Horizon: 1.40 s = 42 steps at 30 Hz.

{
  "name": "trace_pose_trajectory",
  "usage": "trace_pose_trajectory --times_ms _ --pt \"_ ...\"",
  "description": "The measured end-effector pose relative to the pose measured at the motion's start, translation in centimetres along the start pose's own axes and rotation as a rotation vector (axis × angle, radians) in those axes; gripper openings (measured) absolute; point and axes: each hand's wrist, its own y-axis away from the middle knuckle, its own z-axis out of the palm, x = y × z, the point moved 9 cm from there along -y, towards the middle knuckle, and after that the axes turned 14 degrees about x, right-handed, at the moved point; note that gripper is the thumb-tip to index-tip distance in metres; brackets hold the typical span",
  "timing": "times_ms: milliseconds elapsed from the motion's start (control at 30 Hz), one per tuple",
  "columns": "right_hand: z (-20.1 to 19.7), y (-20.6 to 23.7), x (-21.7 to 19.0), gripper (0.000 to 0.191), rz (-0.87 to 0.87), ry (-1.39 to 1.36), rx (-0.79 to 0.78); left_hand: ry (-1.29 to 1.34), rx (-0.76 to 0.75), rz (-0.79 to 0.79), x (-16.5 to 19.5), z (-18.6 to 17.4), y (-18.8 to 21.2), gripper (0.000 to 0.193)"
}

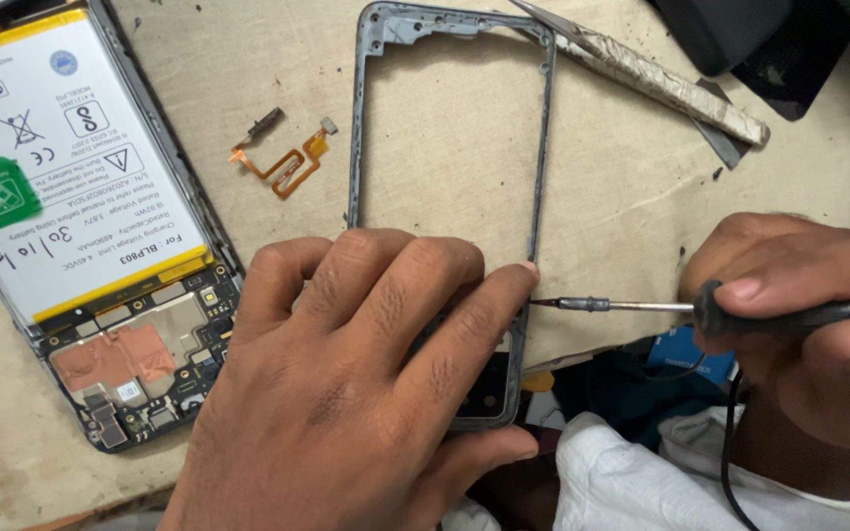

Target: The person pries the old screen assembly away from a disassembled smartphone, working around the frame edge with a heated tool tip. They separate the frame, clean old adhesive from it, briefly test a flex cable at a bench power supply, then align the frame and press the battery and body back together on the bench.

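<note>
Grey metal phone frame (450, 128), hollow rectangle with scuffed edges, lies flat on beige cloth (622, 197). Left hand (346, 383) presses its lower end, fingers spread flat. Right hand (799, 324) grips thin black-handled screwdriver (661, 308), tip touching frame's right edge. Opened phone (100, 226) with white battery at left.

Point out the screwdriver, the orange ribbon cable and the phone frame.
screwdriver (632, 307): head view, on the bare metal shaft.
orange ribbon cable (287, 164): head view, on the looped middle of the strip.
phone frame (540, 147): head view, on the right side rail.
</note>
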Motion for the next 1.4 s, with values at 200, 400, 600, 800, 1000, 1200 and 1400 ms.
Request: trace_pose_trajectory --times_ms 200,400,600,800,1000,1200,1400 --pt "-0.2 0.0 0.1 0.041 -0.042 0.018 0.034 -0.003 0.001 0.003 0.0 0.0 0.0 0.072" --pt "-0.2 0.2 0.4 0.041 -0.002 -0.005 0.006 -0.008 0.005 0.003 0.1 0.0 0.0 0.071" --pt "0.0 0.0 0.1 0.041 0.006 0.031 -0.019 -0.009 0.007 -0.003 0.0 0.0 0.0 0.071" --pt "-0.7 0.8 0.9 0.043 0.010 0.013 0.011 -0.026 0.009 0.018 0.2 -0.1 0.0 0.068" --pt "-2.0 2.1 3.0 0.039 0.137 -0.242 0.239 -0.059 0.047 0.057 0.6 -0.4 0.1 0.062" --pt "-0.6 0.5 1.5 0.037 0.148 -0.383 0.352 -0.035 0.108 0.031 0.9 -1.0 0.4 0.057" --pt "3.1 -5.2 -5.7 0.035 -0.258 0.187 0.185 0.095 0.169 -0.062 0.4 -1.8 1.0 0.062"
